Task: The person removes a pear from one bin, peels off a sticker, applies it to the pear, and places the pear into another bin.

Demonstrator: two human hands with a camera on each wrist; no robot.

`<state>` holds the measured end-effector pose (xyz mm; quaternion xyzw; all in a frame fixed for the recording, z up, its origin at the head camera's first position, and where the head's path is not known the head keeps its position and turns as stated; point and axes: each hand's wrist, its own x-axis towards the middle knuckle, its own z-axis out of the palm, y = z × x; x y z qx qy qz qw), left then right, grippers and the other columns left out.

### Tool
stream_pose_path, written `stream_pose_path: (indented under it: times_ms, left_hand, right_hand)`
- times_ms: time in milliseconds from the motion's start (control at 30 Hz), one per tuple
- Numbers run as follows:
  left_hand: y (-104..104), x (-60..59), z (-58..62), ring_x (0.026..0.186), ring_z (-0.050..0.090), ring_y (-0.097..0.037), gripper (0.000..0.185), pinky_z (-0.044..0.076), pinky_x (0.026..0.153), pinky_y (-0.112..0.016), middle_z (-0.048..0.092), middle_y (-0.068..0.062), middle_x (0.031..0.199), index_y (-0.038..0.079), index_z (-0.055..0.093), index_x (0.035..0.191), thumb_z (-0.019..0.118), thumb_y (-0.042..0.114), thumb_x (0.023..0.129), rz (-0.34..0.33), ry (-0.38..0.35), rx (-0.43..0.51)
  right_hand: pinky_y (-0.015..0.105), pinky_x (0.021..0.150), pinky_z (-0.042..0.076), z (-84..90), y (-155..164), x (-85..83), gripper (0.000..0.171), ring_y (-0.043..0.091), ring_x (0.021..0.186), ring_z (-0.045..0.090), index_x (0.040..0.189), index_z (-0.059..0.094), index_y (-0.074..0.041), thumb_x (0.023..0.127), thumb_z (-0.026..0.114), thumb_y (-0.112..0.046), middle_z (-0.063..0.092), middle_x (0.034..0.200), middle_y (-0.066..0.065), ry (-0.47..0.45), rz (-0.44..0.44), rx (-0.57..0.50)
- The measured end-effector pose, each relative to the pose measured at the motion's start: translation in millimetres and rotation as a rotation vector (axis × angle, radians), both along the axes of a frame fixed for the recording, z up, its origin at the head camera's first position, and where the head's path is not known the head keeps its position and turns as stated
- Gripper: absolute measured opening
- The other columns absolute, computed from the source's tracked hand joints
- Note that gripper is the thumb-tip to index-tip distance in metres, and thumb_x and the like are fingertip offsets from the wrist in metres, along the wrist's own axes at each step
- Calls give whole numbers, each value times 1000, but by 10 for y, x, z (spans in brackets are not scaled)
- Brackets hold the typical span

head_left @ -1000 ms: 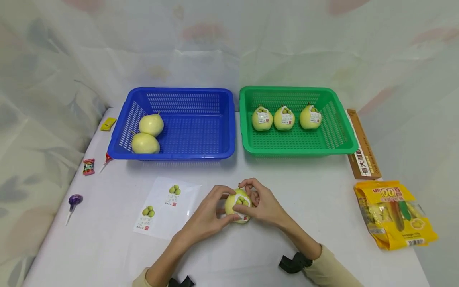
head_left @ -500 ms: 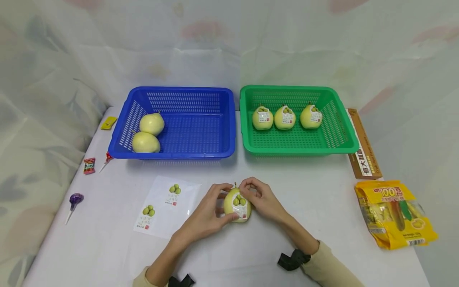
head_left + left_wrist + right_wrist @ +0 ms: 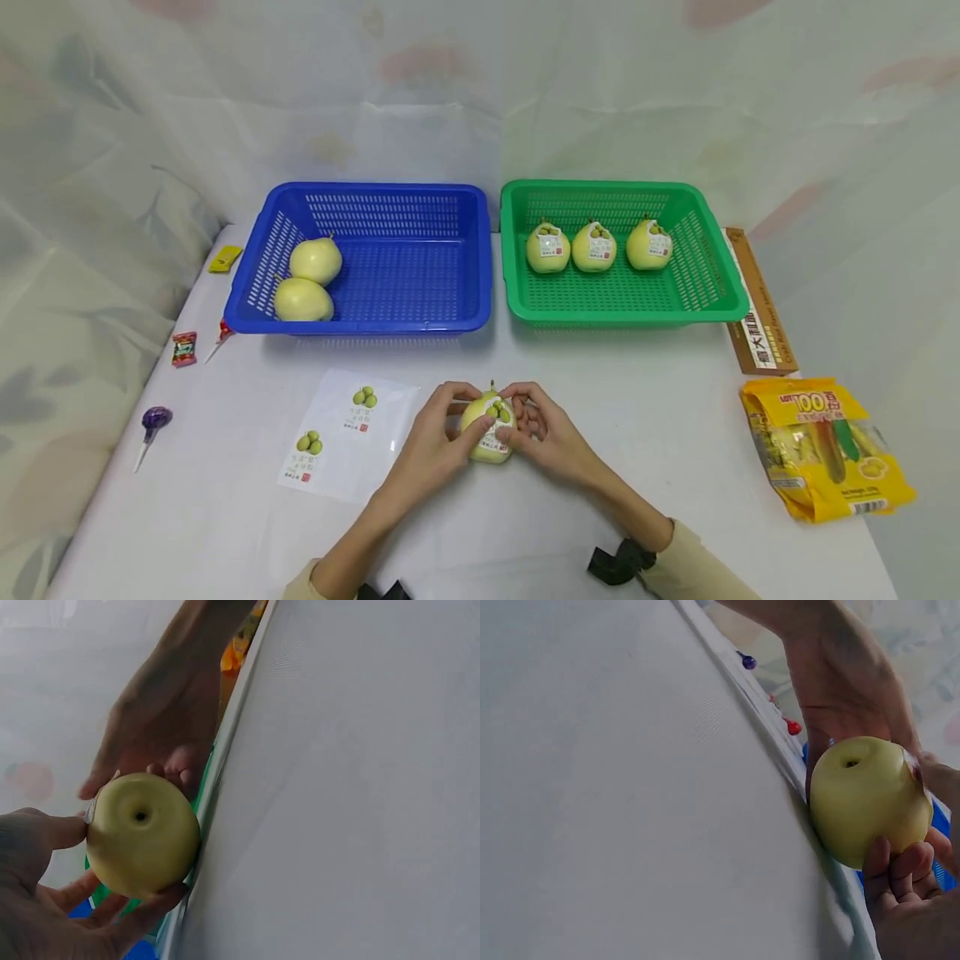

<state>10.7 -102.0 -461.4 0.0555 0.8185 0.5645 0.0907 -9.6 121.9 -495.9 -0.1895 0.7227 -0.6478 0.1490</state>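
A yellow-green pear [image 3: 488,433] with a white sticker [image 3: 498,418] on its upper side lies on the white table [image 3: 225,533], held between both hands. My left hand [image 3: 438,437] grips it from the left with thumb and fingers curled round it; the left wrist view shows the pear [image 3: 142,834] from its underside in that grip. My right hand [image 3: 538,432] holds it from the right, its fingertips at the sticker's edge near the stem; the right wrist view shows the pear [image 3: 870,799] resting on those curled fingers [image 3: 900,874].
A clear sticker sheet [image 3: 345,433] with two stickers lies left of the hands. Behind stand a blue basket [image 3: 420,312] with two plain pears and a green basket [image 3: 712,287] with three stickered pears. A yellow snack bag [image 3: 825,446], a brown box [image 3: 757,308] and sweets [image 3: 183,348] sit at the sides.
Both hands have turned the pear and drawn slightly nearer; the sticker now lies on the upper side, and the right fingers have come down from the stem onto its edge.
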Motion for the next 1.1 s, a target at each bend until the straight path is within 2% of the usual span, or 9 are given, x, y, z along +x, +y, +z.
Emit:
stream_pose_path:
  times_ms: [133, 333, 467, 600, 733, 833, 900, 1000, 1100]
  left_hand:
    - [-60, -14, -23, 134, 68, -38, 41, 66, 100, -34, 62, -7, 143, 18, 63, 133, 83, 15, 97, -42, -27, 47]
    - [-111, -28, -18, 136, 65, -43, 46, 67, 100, -34, 59, -11, 146, 15, 60, 137, 83, 10, 97, -84, -71, 92]
    - [-138, -55, -18, 138, 64, -45, 41, 64, 106, -42, 60, -14, 148, 11, 59, 138, 76, 11, 102, -114, -84, 103]
    - [-167, -93, -55, 140, 63, -46, 37, 63, 104, -32, 57, -20, 152, 7, 57, 142, 68, 10, 106, -144, -99, 158]
    - [-140, -105, -29, 142, 61, -46, 37, 63, 102, -25, 52, -26, 155, 0, 52, 145, 62, 7, 109, -176, -123, 320]
    - [-71, -144, 47, 143, 60, -47, 39, 64, 105, -31, 50, -30, 156, -4, 49, 147, 58, 9, 112, -199, -121, 446]
    - [-12, -203, 122, 142, 59, -49, 39, 65, 105, -36, 49, -31, 156, -4, 48, 148, 57, 10, 113, -211, -91, 482]
    - [69, -332, 232, 143, 57, -53, 41, 64, 107, -43, 51, -29, 157, -4, 49, 151, 57, 9, 113, -240, -8, 439]
    - [134, -459, 322, 147, 56, -47, 51, 62, 111, -49, 48, -19, 166, 3, 44, 160, 58, 15, 113, -275, 39, 305]
  right_hand:
    - [16, 64, 51, -19, -3, 32, 56, 2, 80, 51, 148, 52, -7, 99, 79, -5, 51, 106, 12, 95, -23, 6]
    - [20, 81, 62, 7, 19, 45, 43, 8, 100, 56, 137, 67, -12, 97, 81, -5, 56, 127, 11, 214, -25, 27]
    - [28, 88, 64, 32, 60, 28, 49, 15, 123, 58, 140, 69, -19, 94, 86, -13, 55, 142, 9, 278, 34, 109]
    - [32, 97, 66, 76, 56, 32, 60, 24, 145, 54, 147, 64, -25, 93, 88, -19, 52, 157, 8, 196, 55, 157]
    - [30, 109, 61, 172, 81, 10, 63, 34, 155, 47, 151, 59, -26, 94, 87, -19, 49, 165, 12, 89, 83, 124]
    - [29, 110, 59, 362, 198, -70, 68, 30, 153, 48, 153, 57, -22, 93, 87, -12, 47, 166, 18, 68, 108, 83]
    - [28, 105, 61, 559, 336, -178, 69, 23, 146, 52, 153, 55, -16, 92, 86, -5, 45, 166, 22, 93, 125, 60]
    - [28, 98, 63, 915, 579, -450, 70, 14, 143, 52, 153, 52, -8, 91, 82, 5, 44, 165, 22, 150, 141, 54]
    - [27, 91, 65, 1232, 785, -815, 66, 13, 135, 55, 153, 51, -3, 93, 76, 8, 45, 163, 18, 200, 132, 71]
